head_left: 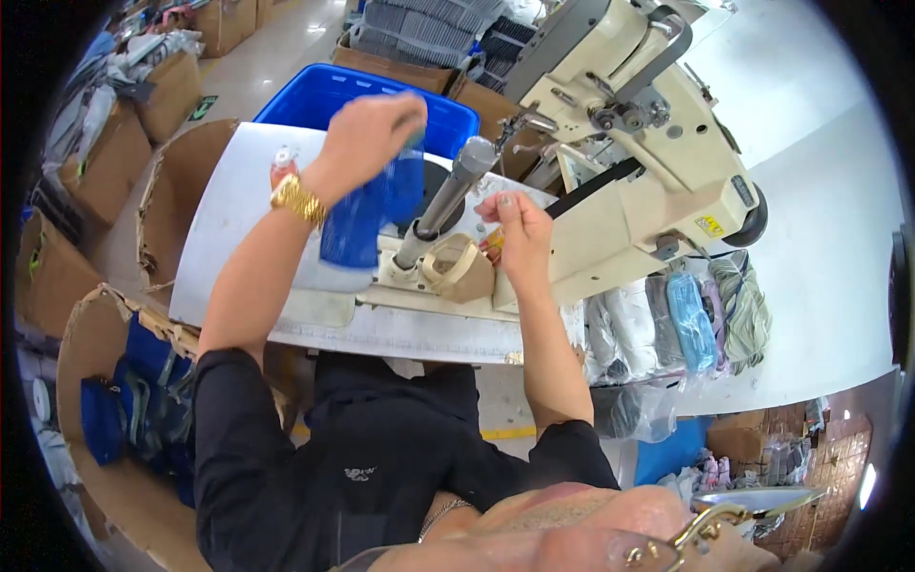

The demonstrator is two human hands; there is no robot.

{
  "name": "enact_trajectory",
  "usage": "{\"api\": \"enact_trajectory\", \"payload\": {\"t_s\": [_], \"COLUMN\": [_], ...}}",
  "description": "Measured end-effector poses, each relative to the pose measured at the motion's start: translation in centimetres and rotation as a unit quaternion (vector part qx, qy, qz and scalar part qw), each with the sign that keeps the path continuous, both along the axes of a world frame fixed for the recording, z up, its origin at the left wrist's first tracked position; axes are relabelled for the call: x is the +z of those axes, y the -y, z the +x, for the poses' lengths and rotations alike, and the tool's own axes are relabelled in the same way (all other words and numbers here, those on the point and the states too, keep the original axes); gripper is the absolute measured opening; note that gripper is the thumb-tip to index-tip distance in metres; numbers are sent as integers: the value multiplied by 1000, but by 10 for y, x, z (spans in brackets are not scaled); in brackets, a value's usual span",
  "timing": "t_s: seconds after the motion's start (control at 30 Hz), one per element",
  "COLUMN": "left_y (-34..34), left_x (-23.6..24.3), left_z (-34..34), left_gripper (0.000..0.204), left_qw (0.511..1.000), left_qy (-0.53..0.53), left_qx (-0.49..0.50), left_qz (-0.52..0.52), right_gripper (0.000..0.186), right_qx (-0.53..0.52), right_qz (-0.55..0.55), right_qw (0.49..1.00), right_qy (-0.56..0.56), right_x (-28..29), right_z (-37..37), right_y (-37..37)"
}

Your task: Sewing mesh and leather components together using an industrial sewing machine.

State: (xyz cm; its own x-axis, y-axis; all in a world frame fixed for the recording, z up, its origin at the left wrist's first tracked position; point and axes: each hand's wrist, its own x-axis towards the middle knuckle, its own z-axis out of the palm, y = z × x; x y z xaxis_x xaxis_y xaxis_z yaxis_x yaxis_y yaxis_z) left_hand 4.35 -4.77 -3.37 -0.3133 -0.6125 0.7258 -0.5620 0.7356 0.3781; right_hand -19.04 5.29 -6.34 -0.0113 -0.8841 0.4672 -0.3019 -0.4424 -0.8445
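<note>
My left hand (374, 135), raised above the white sewing table (224, 229), has its fingers closed on a blue piece of cloth (351, 234), which hangs below it. The hand is slightly blurred and hides part of the cloth. To the right of the cloth, a slanted metal post (446, 202) rises from the bed of the cream sewing machine (620, 214). Beyond that post my right hand (522, 234) is held with thumb and fingers pinched together, near the machine's body. Whatever sits in that pinch, if anything, is too small to make out.
A blue plastic bin (319, 91) stands behind the table. A small bottle with reddish contents (283, 170) is at my left forearm. An open carton (91, 381) with blue pieces stands at lower left. Bagged fabric bundles (634, 329) lie right of the machine.
</note>
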Motion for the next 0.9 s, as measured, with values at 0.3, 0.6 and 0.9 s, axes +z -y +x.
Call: {"api": "enact_trajectory", "payload": {"t_s": [0.3, 0.6, 0.9], "left_y": [74, -53, -55], "left_x": [-20, -9, -42], "left_z": [-19, -80, -84], "left_gripper": [31, 26, 17], "left_qw": [979, 952, 964], "left_qy": [-120, -158, -207], "left_qx": [134, -117, -87], "left_qz": [-93, 235, 142], "right_gripper": [29, 16, 39], "right_qx": [27, -21, -422], "right_qz": [-10, -47, -300], "right_qw": [999, 989, 849], "right_qy": [18, -137, -105], "right_x": [11, 5, 171], "right_z": [7, 10, -150], "right_y": [-2, -20, -66]}}
